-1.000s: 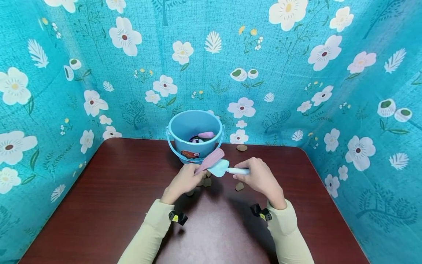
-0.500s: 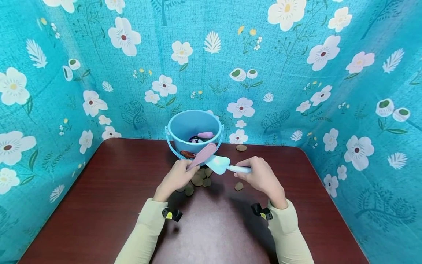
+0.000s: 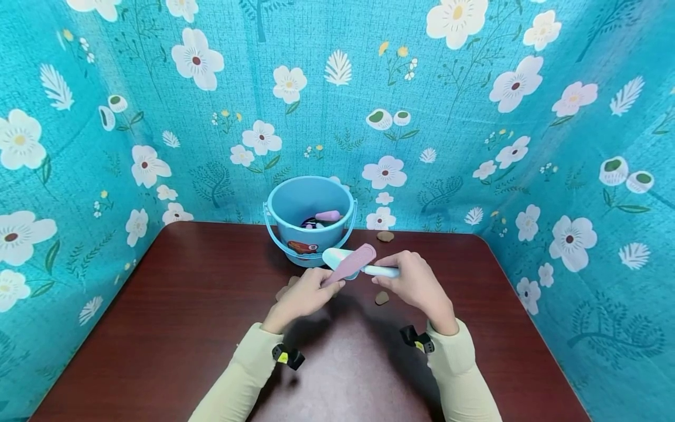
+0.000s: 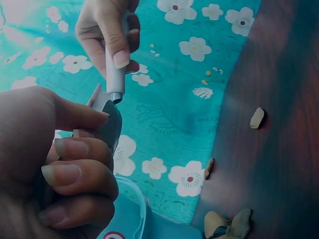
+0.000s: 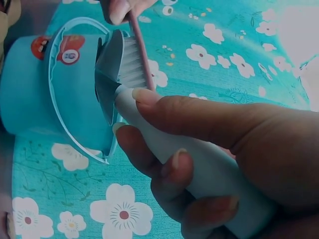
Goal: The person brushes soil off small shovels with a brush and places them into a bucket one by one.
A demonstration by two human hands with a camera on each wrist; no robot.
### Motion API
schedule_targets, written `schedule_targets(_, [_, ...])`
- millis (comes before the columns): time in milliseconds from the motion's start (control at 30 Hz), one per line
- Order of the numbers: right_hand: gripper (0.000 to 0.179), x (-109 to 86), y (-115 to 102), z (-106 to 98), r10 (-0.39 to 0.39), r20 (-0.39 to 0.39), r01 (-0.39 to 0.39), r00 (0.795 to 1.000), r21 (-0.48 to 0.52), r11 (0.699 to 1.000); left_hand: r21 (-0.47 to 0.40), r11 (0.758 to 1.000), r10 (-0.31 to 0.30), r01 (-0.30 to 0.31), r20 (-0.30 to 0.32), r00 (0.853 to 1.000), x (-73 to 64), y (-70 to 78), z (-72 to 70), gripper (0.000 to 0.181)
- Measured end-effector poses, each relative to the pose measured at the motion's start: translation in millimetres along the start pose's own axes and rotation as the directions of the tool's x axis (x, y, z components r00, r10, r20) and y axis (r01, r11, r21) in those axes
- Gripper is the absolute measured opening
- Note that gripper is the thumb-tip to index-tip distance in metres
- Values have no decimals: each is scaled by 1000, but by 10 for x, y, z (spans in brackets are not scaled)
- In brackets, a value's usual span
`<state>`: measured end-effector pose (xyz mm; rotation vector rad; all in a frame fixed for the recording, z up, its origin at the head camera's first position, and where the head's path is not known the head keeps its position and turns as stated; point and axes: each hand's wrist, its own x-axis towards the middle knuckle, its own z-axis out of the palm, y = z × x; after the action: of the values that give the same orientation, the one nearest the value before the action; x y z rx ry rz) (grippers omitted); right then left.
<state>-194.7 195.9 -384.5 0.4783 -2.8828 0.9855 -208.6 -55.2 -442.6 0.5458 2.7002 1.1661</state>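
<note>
My left hand [image 3: 304, 294] grips a pink brush [image 3: 357, 260] by its handle, fingers curled round it. Across from it, my right hand [image 3: 418, 284] holds the pale blue handle of a small trowel [image 5: 184, 154], thumb along the top. The brush lies over the trowel's blade in the head view. In the right wrist view, white bristles [image 5: 132, 64] press against the blade [image 5: 108, 69]. Both tools are held up in front of a blue bucket [image 3: 287, 231], over the table. Left-hand fingers hide most of the brush handle in the left wrist view.
Inside the bucket lie a pink-handled item [image 3: 328, 215] and other small things. Flat brown stones sit on the dark red table [image 3: 184, 305]: one near my right hand [image 3: 382, 298], one at the back edge [image 3: 385, 236], several partly behind my left hand. A flowered curtain surrounds the table.
My left hand with the brush has gone left and slightly up, then back right, sweeping along the trowel's blade toward its handle. The right hand stays nearly in place, the blade turning slightly.
</note>
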Motion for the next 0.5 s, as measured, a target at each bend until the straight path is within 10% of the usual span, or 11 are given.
schedule_targets(500, [29, -17, -9, 6, -10, -13, 10, 1000, -29, 1000, -143, 981, 127, -130, -32, 991, 139, -288, -63, 33])
